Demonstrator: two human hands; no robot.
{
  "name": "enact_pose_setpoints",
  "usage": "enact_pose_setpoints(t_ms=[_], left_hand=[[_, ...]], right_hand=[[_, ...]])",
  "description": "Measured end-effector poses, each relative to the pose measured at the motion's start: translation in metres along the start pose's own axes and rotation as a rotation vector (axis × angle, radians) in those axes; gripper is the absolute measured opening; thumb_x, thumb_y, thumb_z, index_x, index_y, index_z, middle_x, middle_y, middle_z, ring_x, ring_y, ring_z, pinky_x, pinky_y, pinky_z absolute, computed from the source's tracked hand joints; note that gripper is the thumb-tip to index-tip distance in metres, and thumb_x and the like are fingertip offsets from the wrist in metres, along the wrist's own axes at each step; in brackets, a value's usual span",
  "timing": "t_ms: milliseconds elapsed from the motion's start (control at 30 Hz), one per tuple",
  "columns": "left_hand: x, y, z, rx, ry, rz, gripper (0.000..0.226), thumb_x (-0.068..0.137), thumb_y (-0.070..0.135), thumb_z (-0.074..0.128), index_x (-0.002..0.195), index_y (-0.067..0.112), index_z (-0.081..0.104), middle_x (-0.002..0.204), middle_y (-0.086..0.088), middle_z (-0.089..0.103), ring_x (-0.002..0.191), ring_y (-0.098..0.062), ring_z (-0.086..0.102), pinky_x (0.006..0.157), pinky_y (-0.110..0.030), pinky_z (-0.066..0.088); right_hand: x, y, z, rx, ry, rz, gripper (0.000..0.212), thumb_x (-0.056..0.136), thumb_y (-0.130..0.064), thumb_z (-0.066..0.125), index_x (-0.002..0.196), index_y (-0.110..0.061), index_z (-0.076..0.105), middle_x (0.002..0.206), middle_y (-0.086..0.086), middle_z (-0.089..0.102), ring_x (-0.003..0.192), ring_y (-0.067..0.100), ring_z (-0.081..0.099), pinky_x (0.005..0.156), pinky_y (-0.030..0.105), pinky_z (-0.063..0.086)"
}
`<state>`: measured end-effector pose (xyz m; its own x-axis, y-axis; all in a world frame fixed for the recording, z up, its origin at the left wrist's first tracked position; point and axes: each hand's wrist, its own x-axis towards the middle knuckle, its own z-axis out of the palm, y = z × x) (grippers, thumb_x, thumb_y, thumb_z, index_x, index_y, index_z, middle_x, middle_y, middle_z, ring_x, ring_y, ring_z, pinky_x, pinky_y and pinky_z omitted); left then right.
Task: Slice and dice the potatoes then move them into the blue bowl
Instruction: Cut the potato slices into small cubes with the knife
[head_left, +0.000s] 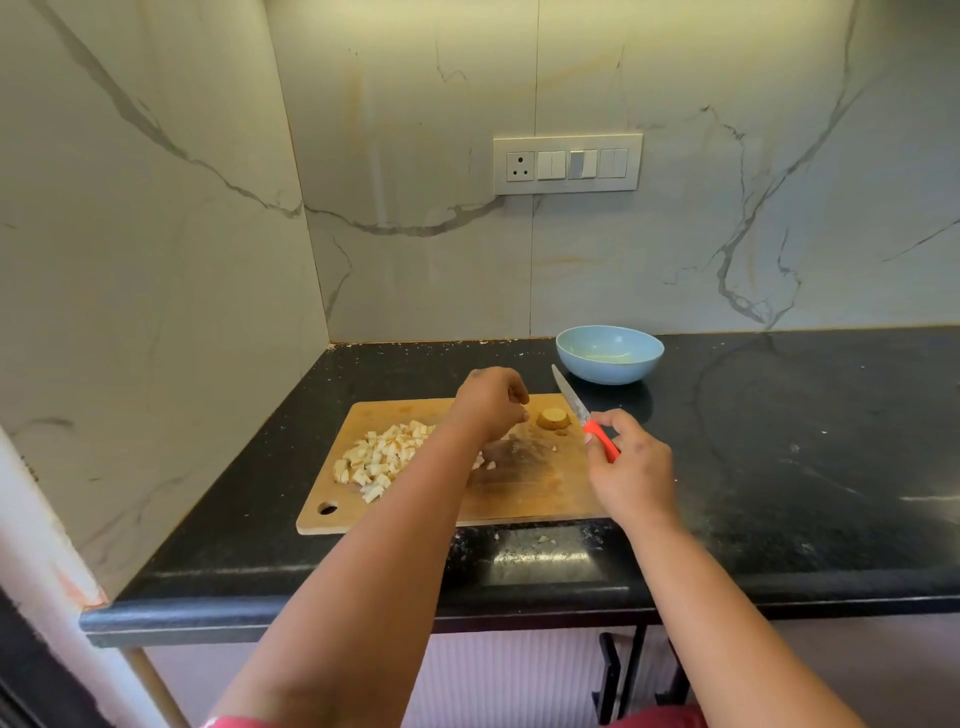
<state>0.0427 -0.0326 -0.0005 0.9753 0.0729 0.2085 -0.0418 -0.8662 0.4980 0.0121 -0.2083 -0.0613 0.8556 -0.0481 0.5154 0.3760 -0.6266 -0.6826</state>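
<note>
A wooden cutting board (524, 493) lies on the black counter. A heap of diced potato (376, 460) covers its left part. A potato end piece (551, 419) sits near the board's far right corner. My left hand (488, 402) hovers over the board just left of that piece, fingers curled, pinching a small potato bit at the fingertips. My right hand (631, 470) holds a knife (584, 415) by its red handle, blade pointing away toward the bowl. The blue bowl (609, 355) stands behind the board and looks empty.
Marble walls close the counter at the back and left. A switch panel (567, 163) is on the back wall. Small potato scraps (543, 539) lie on the counter by the board's near edge. The black counter (805, 441) extends to the right.
</note>
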Motion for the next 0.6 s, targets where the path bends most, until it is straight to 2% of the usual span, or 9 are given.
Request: enact_pose_setpoints(t_ms=[67, 133, 233, 300, 467, 533, 600], left_hand=[[-0.015, 0.009, -0.015, -0.104, -0.001, 0.073, 0.022, 0.083, 0.017, 0.077, 0.104, 0.018, 0.070, 0.101, -0.001, 0.070, 0.089, -0.012, 0.061, 0.077, -0.023, 0.049], [-0.030, 0.017, -0.023, -0.204, -0.068, 0.110, 0.020, 0.081, 0.016, 0.079, 0.099, 0.020, 0.070, 0.095, 0.000, 0.072, 0.086, -0.012, 0.065, 0.075, -0.024, 0.051], [-0.047, 0.017, -0.009, -0.106, -0.202, 0.127, 0.015, 0.082, 0.014, 0.077, 0.096, 0.018, 0.071, 0.095, 0.002, 0.072, 0.088, -0.011, 0.065, 0.082, -0.029, 0.054], [-0.053, 0.009, 0.006, -0.005, -0.155, 0.118, 0.012, 0.087, 0.018, 0.071, 0.098, 0.020, 0.069, 0.102, 0.002, 0.068, 0.094, -0.012, 0.062, 0.087, -0.030, 0.053], [-0.068, -0.014, 0.024, 0.094, 0.123, 0.154, 0.018, 0.094, 0.029, 0.057, 0.108, 0.024, 0.066, 0.110, 0.005, 0.067, 0.109, -0.019, 0.054, 0.089, -0.036, 0.049], [-0.074, -0.020, 0.025, 0.047, 0.067, 0.161, 0.025, 0.093, 0.040, 0.057, 0.113, 0.028, 0.064, 0.113, 0.009, 0.066, 0.113, -0.016, 0.052, 0.097, -0.038, 0.044], [-0.081, -0.023, 0.027, 0.095, 0.002, 0.194, 0.034, 0.090, 0.050, 0.057, 0.119, 0.033, 0.061, 0.118, 0.011, 0.063, 0.121, -0.017, 0.047, 0.105, -0.039, 0.032]], right_hand=[[0.000, 0.000, -0.001, 0.009, 0.001, 0.015, 0.019, 0.094, -0.020, 0.059, 0.112, -0.021, 0.063, 0.081, -0.004, 0.059, 0.064, 0.002, 0.050, 0.050, 0.008, 0.029], [0.001, -0.001, -0.002, 0.024, 0.012, 0.039, 0.018, 0.094, -0.020, 0.060, 0.112, -0.021, 0.064, 0.084, -0.004, 0.060, 0.065, 0.000, 0.050, 0.049, 0.006, 0.029], [0.000, -0.001, -0.003, 0.059, 0.014, 0.064, 0.018, 0.094, -0.019, 0.060, 0.111, -0.022, 0.064, 0.084, -0.003, 0.061, 0.066, 0.001, 0.051, 0.051, 0.010, 0.031], [-0.002, -0.001, -0.003, 0.065, 0.016, 0.071, 0.017, 0.094, -0.019, 0.059, 0.109, -0.023, 0.064, 0.081, -0.002, 0.062, 0.065, 0.004, 0.052, 0.051, 0.015, 0.033], [-0.009, -0.004, -0.007, 0.053, 0.022, 0.059, 0.016, 0.094, -0.017, 0.058, 0.108, -0.022, 0.065, 0.071, -0.008, 0.056, 0.063, 0.006, 0.052, 0.052, 0.015, 0.034], [-0.018, -0.006, -0.010, 0.037, 0.036, 0.044, 0.017, 0.095, -0.016, 0.056, 0.109, -0.019, 0.064, 0.075, -0.006, 0.059, 0.064, 0.007, 0.053, 0.053, 0.016, 0.036], [-0.031, -0.010, -0.013, 0.011, 0.060, 0.044, 0.017, 0.096, -0.016, 0.054, 0.110, -0.018, 0.063, 0.080, -0.001, 0.063, 0.070, 0.016, 0.058, 0.057, 0.023, 0.039]])
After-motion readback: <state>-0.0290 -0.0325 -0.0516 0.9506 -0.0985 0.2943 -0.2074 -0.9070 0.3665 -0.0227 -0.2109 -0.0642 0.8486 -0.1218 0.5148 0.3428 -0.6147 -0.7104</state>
